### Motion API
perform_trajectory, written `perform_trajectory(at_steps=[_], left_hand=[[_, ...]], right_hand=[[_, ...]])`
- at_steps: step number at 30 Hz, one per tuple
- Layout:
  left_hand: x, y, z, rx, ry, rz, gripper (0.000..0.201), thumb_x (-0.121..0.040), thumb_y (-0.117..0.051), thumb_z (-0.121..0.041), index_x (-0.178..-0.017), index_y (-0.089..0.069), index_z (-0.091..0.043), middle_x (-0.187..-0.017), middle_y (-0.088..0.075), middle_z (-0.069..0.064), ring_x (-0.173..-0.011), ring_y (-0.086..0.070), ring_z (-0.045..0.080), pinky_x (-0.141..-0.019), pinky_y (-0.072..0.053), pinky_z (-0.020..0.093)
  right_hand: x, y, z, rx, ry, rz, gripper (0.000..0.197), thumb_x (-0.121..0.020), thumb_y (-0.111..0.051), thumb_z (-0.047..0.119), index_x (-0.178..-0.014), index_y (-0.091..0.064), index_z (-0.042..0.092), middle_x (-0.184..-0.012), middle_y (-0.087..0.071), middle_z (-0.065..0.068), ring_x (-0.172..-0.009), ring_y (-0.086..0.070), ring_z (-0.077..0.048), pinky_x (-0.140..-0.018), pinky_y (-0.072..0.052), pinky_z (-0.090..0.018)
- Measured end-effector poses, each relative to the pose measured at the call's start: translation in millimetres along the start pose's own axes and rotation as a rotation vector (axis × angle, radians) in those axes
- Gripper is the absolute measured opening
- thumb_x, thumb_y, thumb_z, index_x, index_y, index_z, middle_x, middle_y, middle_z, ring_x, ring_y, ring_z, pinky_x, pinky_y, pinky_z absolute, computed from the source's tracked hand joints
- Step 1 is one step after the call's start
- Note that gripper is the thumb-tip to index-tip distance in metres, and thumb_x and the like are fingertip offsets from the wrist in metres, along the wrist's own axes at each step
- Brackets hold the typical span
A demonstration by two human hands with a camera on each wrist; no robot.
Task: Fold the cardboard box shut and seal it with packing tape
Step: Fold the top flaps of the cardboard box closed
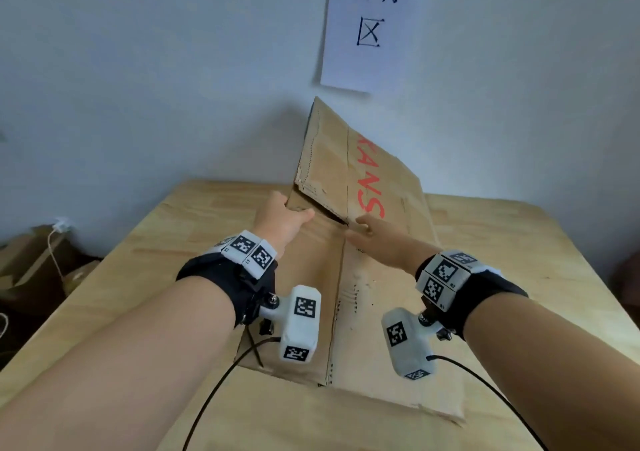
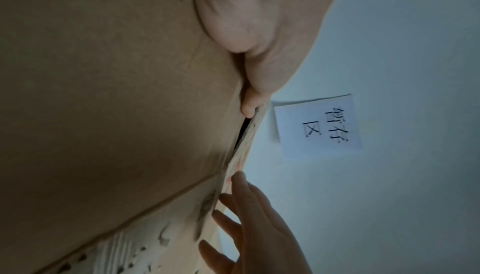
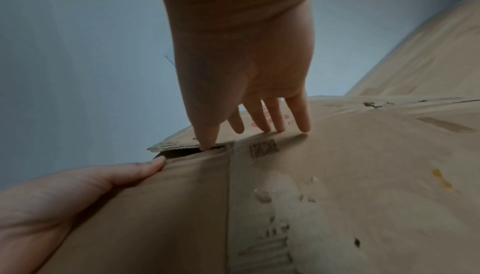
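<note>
Two hands meet at the flattened cardboard box (image 1: 381, 295) on the wooden table (image 1: 519, 243) — left hand (image 1: 282, 220) grips its far panel edge, right hand (image 1: 375, 234) lies beside it with fingers straight, touching the raised flap (image 1: 332, 160).

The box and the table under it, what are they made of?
The box looks like corrugated cardboard: dull brown, creased, with a frayed layered edge and red printed letters. The table looks like light wood with a smooth finish; faint grain and joined strips show, though it could be a wood-look surface.
</note>
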State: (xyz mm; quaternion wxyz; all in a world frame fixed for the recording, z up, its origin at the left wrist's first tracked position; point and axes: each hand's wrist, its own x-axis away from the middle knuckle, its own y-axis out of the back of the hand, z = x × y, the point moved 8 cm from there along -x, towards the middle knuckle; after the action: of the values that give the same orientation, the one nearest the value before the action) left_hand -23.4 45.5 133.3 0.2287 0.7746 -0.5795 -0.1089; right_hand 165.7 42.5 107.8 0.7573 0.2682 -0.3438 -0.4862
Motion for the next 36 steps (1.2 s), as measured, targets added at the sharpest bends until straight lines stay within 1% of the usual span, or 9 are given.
perform_trajectory(at_steps=[6,11,13,15,21,25,29,33,36], left_hand=[[3,26,-65,0.111,-0.111,-0.026,0.043,-0.089,-0.065,-0.019,-0.126,-0.047,-0.005,-0.113,-0.052,0.003,-0.103,-0.048,0.018,-0.085,-0.037,0.027],[18,7,-105,0.095,-0.123,0.239,0.046,-0.084,-0.064,-0.029,-0.123,-0.048,-0.011,-0.118,-0.057,0.006,-0.112,-0.054,0.023,-0.100,-0.043,0.039],[23,-4,-110,0.131,-0.107,0.342,0.044,-0.086,-0.063,-0.028,-0.124,-0.050,-0.011,-0.110,-0.062,0.007,-0.103,-0.059,0.019,-0.093,-0.049,0.036],[30,-16,-114,0.192,-0.079,0.448,0.027,-0.096,-0.054,-0.023,-0.121,-0.053,-0.011,-0.100,-0.063,0.003,-0.091,-0.060,0.013,-0.082,-0.050,0.026],[33,-33,-116,0.182,-0.080,0.591,0.033,-0.098,-0.047,-0.015,-0.130,-0.051,-0.015,-0.129,-0.057,0.008,-0.126,-0.048,0.027,-0.113,-0.030,0.046],[37,-40,-125,0.166,-0.103,0.692,0.039,-0.098,-0.042,-0.003,-0.135,-0.046,-0.013,-0.104,-0.063,0.004,-0.104,-0.058,0.022,-0.102,-0.042,0.040],[49,-44,-124,0.006,-0.057,0.861,0.049,-0.098,-0.046,-0.012,-0.142,-0.034,-0.031,-0.102,-0.066,0.013,-0.089,-0.065,0.027,-0.082,-0.054,0.041],[48,-45,-116,-0.011,-0.070,0.776,0.056,-0.097,-0.049,-0.019,-0.146,-0.026,-0.034,-0.109,-0.067,0.012,-0.088,-0.065,0.025,-0.085,-0.053,0.040],[43,-47,-113,0.025,-0.111,0.655,0.041,-0.095,-0.052,-0.020,-0.135,-0.047,-0.014,-0.109,-0.068,0.009,-0.090,-0.065,0.017,-0.079,-0.054,0.027]], right_hand=[[10,30,50,-0.258,0.081,-0.078,0.074,-0.092,-0.042,0.060,-0.151,-0.017,0.024,-0.151,-0.035,-0.010,-0.125,-0.044,-0.026,-0.099,-0.044,-0.042],[13,46,55,-0.361,0.039,-0.065,0.088,-0.086,-0.042,0.069,-0.153,0.002,0.032,-0.159,-0.016,0.004,-0.139,-0.029,-0.023,-0.083,-0.045,-0.038],[15,52,48,-0.405,0.015,-0.061,0.088,-0.086,-0.041,0.068,-0.153,0.004,0.033,-0.160,-0.011,0.005,-0.142,-0.025,-0.023,-0.083,-0.048,-0.039],[18,57,39,-0.460,0.002,-0.043,0.084,-0.086,-0.042,0.067,-0.153,-0.001,0.035,-0.160,-0.011,0.004,-0.142,-0.024,-0.025,-0.086,-0.050,-0.042],[14,62,31,-0.630,-0.018,-0.001,0.079,-0.080,-0.041,0.075,-0.149,-0.018,0.044,-0.155,-0.024,0.001,-0.136,-0.031,-0.034,-0.091,-0.050,-0.056],[6,69,27,-0.699,-0.023,0.017,0.077,-0.076,-0.049,0.077,-0.144,-0.030,0.046,-0.151,-0.030,-0.006,-0.135,-0.032,-0.037,-0.092,-0.049,-0.058],[3,68,24,-0.740,-0.016,0.073,0.071,-0.065,-0.064,0.075,-0.128,-0.048,0.046,-0.144,-0.039,-0.009,-0.129,-0.040,-0.038,-0.088,-0.052,-0.056],[4,68,24,-0.730,-0.001,0.090,0.050,-0.068,-0.063,0.063,-0.113,-0.056,0.043,-0.136,-0.048,-0.007,-0.123,-0.047,-0.035,-0.088,-0.052,-0.053],[7,69,26,-0.720,0.012,0.085,0.055,-0.068,-0.063,0.060,-0.118,-0.055,0.038,-0.133,-0.051,-0.004,-0.120,-0.050,-0.031,-0.091,-0.050,-0.053]])
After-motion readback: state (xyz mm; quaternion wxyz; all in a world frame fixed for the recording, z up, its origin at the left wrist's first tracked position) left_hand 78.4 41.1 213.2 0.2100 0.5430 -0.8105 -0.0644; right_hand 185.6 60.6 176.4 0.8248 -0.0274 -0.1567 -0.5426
